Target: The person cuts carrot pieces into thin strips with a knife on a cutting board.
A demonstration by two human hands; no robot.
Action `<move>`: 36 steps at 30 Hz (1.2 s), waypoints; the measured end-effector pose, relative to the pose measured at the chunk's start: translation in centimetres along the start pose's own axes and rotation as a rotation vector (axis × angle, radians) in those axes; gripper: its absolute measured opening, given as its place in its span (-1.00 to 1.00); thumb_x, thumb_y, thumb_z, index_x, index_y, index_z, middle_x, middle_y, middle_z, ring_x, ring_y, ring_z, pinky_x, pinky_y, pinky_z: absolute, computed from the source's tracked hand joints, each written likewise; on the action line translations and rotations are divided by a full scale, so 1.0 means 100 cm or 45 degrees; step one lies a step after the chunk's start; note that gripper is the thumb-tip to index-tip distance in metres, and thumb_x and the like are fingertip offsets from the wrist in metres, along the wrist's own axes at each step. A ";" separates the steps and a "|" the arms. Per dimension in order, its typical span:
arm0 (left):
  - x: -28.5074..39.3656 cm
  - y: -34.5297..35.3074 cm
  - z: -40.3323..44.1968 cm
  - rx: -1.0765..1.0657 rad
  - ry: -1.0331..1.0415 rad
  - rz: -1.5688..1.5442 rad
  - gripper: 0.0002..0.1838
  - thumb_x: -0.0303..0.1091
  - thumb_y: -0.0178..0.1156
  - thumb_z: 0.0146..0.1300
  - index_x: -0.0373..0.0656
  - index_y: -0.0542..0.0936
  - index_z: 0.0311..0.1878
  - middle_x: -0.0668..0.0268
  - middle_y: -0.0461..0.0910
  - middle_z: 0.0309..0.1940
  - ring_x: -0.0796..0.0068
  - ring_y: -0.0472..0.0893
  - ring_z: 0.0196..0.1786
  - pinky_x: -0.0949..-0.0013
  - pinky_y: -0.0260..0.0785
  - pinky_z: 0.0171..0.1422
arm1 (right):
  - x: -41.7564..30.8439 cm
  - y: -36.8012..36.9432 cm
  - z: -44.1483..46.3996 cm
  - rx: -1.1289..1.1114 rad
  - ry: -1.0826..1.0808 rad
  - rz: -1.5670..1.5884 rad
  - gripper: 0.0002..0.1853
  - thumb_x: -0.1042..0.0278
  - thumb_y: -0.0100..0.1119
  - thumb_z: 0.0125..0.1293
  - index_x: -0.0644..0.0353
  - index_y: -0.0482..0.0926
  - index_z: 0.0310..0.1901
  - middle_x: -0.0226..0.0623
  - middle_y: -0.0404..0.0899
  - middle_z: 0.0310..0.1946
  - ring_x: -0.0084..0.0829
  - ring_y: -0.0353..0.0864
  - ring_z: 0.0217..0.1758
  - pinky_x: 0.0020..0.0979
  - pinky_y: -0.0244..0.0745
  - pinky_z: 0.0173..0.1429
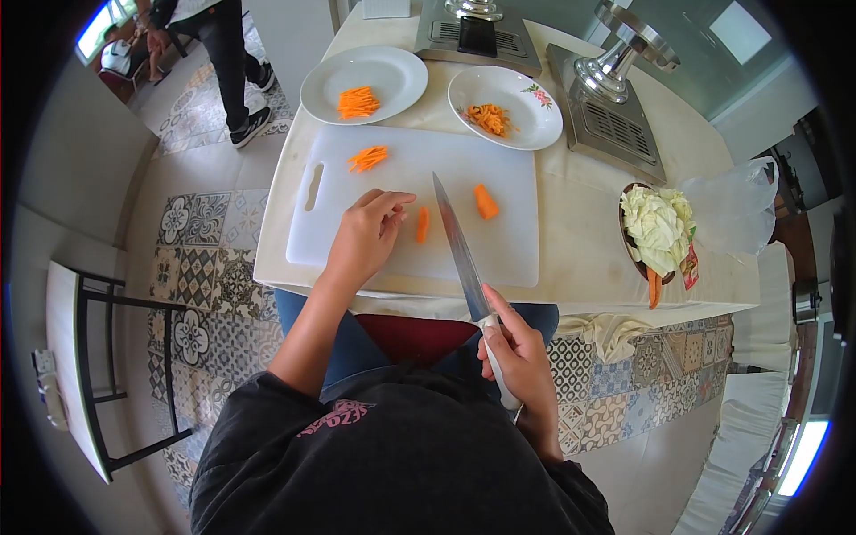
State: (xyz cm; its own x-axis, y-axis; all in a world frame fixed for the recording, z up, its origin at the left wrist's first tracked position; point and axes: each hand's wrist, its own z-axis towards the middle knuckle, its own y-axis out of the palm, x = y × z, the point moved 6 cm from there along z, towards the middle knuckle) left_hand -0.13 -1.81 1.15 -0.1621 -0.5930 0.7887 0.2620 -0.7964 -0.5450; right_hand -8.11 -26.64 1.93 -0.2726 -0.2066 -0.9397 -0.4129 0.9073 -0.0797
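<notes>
A white cutting board (508,254) lies on the table in front of me. My right hand (515,349) is closed round the pale handle of a kitchen knife (457,236), whose blade points away over the board. Just left of a carrot slice (423,225), my left hand (373,227) hovers over or rests on the board; its fingers are loosely bent and apart, with nothing seen in them. To the blade's right lies a chunk of carrot (485,202). A small pile of carrot strips (368,159) sits near the board's far left.
Beyond the board stand a white plate (406,69) with carrot sticks and a flowered plate (538,129) with carrot shreds. Two metal appliances (615,120) occupy the back. At right, a bowl holds cabbage (658,227) beside a plastic bag (736,209). A person (227,62) stands far left.
</notes>
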 end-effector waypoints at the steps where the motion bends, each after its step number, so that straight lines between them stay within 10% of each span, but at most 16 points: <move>1: 0.004 -0.001 0.000 -0.012 0.134 0.078 -0.68 -0.52 0.29 0.23 -0.11 0.69 0.07 0.21 0.71 -0.14 0.32 0.66 -0.09 0.31 0.48 -0.05 | 0.001 0.000 0.000 0.000 0.001 -0.004 -0.40 0.51 -0.03 0.46 0.00 0.30 0.52 -0.43 0.49 -0.53 -0.66 0.44 -0.58 -0.56 0.46 -0.41; 9: 0.016 0.009 0.006 -0.128 0.468 0.341 -0.76 -0.41 0.38 0.12 -0.07 0.76 -0.10 0.33 0.71 -0.19 0.23 0.58 0.04 0.15 0.34 0.23 | 0.003 -0.007 0.002 0.072 0.003 0.026 -0.41 0.50 -0.03 0.47 0.01 0.31 0.52 -0.43 0.49 -0.54 -0.66 0.44 -0.59 -0.56 0.43 -0.42; 15: 0.002 0.017 0.001 0.077 -0.174 0.416 -0.81 -0.22 0.50 0.05 -0.10 0.75 -0.35 0.41 0.62 -0.54 0.30 0.56 -0.25 0.22 0.25 0.02 | 0.002 -0.004 0.007 0.019 0.014 -0.026 -0.43 0.44 -0.05 0.53 0.04 0.24 0.55 -0.40 0.50 -0.50 -0.65 0.45 -0.58 -0.56 0.39 -0.45; 25: 0.009 -0.002 -0.001 -0.131 0.338 0.271 -0.68 -0.38 0.47 0.06 -0.06 0.75 -0.06 0.35 0.73 -0.19 0.24 0.60 -0.05 0.17 0.28 0.28 | 0.001 0.009 0.012 -0.054 0.065 -0.016 -0.41 0.42 0.00 0.49 0.01 0.26 0.54 -0.39 0.49 -0.52 -0.63 0.49 -0.58 -0.53 0.49 -0.39; 36: 0.022 0.025 -0.022 0.247 0.177 0.404 -0.71 -0.25 0.51 0.05 -0.03 0.76 -0.13 0.43 0.73 -0.21 0.37 0.59 -0.05 0.19 0.24 0.19 | -0.012 0.016 0.015 -0.013 -0.062 -0.251 -0.41 0.32 0.09 0.50 0.09 0.26 0.52 -0.31 0.55 -0.51 -0.57 0.52 -0.58 -0.46 0.53 -0.34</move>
State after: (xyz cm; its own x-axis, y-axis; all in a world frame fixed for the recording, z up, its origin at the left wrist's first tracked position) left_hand -1.88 -5.29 0.90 -0.1680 -0.8269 0.5366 0.4925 -0.5419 -0.6810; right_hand -7.12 -24.38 2.38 -0.1436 -0.3618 -0.9211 -0.4631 0.8472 -0.2605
